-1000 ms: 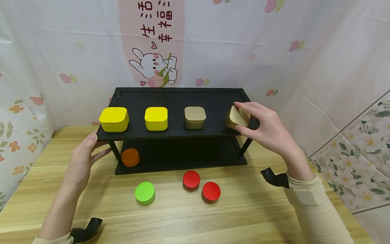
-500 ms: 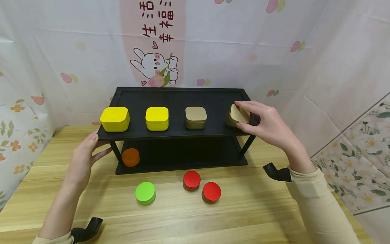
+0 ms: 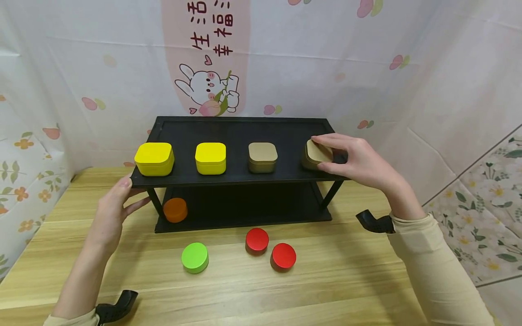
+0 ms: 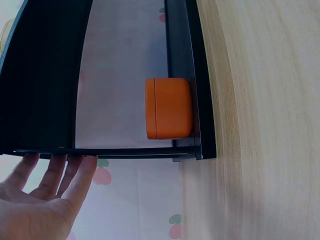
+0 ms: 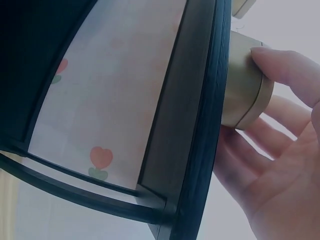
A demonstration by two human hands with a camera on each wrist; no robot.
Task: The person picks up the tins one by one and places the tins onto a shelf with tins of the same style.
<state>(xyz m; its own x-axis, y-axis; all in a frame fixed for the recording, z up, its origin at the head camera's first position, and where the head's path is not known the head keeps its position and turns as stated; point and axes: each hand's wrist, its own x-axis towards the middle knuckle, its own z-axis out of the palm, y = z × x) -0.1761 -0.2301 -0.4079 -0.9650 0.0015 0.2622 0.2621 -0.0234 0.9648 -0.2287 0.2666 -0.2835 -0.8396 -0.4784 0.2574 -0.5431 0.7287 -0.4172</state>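
A gold rounded-square tin [image 3: 315, 156] sits near the right end of the top shelf of a black two-tier rack [image 3: 236, 131]. My right hand [image 3: 359, 160] pinches this tin between thumb and fingers; in the right wrist view the thumb [image 5: 287, 67] lies on its lid and other fingers are below. At the rack's left end, my left hand [image 3: 108, 210] touches the top shelf's corner, thumb tip against its edge. Straight fingers [image 4: 50, 175] meet the shelf's side rail in the left wrist view. A second gold tin [image 3: 263, 157] stands to the left of the held one.
Two yellow tins [image 3: 154, 159] stand farther left on the top shelf. An orange tin [image 3: 175, 210] rests on the lower shelf by the left leg. On the wooden table [image 3: 228, 294] lie a green round tin [image 3: 195, 257] and two red round tins [image 3: 257, 240]. Patterned cloth hangs behind.
The gold tin in my right hand has turned slightly and stands less tilted, its place on the shelf nearly the same. My right forearm has shifted a little right. The left hand stays put.
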